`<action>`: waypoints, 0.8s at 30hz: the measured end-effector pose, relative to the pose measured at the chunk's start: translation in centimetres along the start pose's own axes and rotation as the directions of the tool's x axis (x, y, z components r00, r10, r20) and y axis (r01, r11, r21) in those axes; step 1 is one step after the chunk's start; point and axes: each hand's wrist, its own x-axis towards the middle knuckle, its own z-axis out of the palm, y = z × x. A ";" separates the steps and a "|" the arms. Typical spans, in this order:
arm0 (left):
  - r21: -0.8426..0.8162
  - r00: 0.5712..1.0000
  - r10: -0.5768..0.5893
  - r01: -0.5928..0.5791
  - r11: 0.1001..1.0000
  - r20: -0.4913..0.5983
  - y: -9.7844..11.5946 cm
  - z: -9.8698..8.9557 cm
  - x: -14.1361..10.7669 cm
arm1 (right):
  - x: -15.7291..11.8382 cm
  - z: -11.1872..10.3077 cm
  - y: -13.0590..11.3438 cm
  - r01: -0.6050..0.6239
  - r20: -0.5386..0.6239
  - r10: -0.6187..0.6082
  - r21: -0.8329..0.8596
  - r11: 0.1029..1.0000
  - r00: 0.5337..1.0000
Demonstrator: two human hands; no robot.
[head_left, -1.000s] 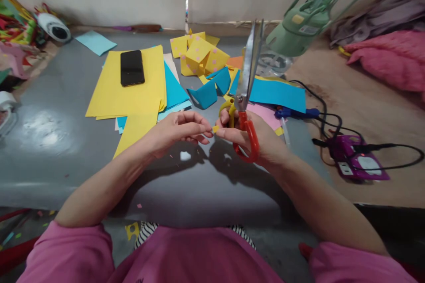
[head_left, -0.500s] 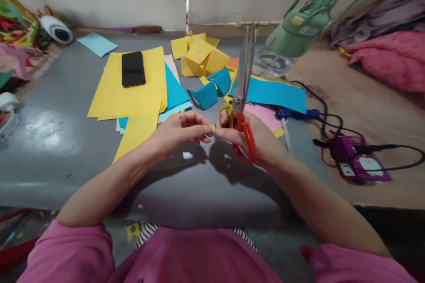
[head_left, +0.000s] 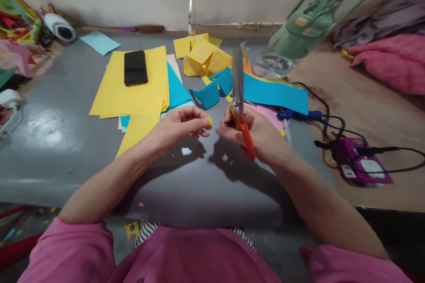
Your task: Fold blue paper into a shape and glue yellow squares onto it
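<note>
Between thumb and fingertips my left hand (head_left: 186, 124) pinches a small yellow piece of paper (head_left: 209, 120). My right hand (head_left: 250, 130) is closed around the scissors (head_left: 244, 128), which have red and yellow handles; their blades point up and away, slightly blurred. A short gap separates the two hands above the grey table cover (head_left: 206, 199). Just beyond them lies a folded blue paper strip (head_left: 207, 96). Behind that stand yellow paper shapes with pink dots (head_left: 202, 55). A flat blue strip (head_left: 274, 93) rests past my right hand.
A black phone (head_left: 135, 68) lies on yellow sheets (head_left: 109, 93) at the left. Toward the right are a blue glue gun (head_left: 302, 116), a purple power strip (head_left: 358, 161) with cords, and a green bottle (head_left: 295, 31). Small white scraps (head_left: 186, 151) dot the table.
My hands have moved apart, and the yellow piece has stayed in my left fingers. The scissors have turned in my right hand, their blades tilting left.
</note>
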 end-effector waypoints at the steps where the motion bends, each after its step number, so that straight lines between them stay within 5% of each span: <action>1: 0.033 0.999 0.019 -0.019 0.999 -0.028 0.2 -0.2 0.1 | 0.1 -0.7 -0.1 -0.020 0.001 0.020 -0.119 0.993 1.000; 5: 0.310 0.988 0.091 -0.048 0.950 -0.125 1.3 -1.4 0.1 | 0.5 -4.2 -0.5 -0.027 0.081 0.098 -0.618 0.786 0.992; 9: 0.592 0.994 0.014 0.053 0.805 -0.109 1.9 -2.4 -0.1 | 0.3 -6.9 -0.3 -0.053 0.083 0.234 -0.852 0.522 0.969; 12: 0.555 0.997 -0.078 0.075 0.829 -0.019 1.5 -2.7 0.1 | 0.2 -7.8 0.0 -0.072 0.060 0.332 -0.925 0.372 0.942; 19: 0.325 0.989 -0.107 0.069 0.943 0.099 0.3 -1.9 0.6 | 0.7 -9.0 0.8 -0.225 -0.121 0.358 -0.938 0.265 0.926; 24: 0.242 0.993 -0.055 0.029 0.970 0.100 0.2 -1.9 0.6 | 0.9 -10.1 2.3 -0.184 -0.085 0.290 -0.924 0.335 0.953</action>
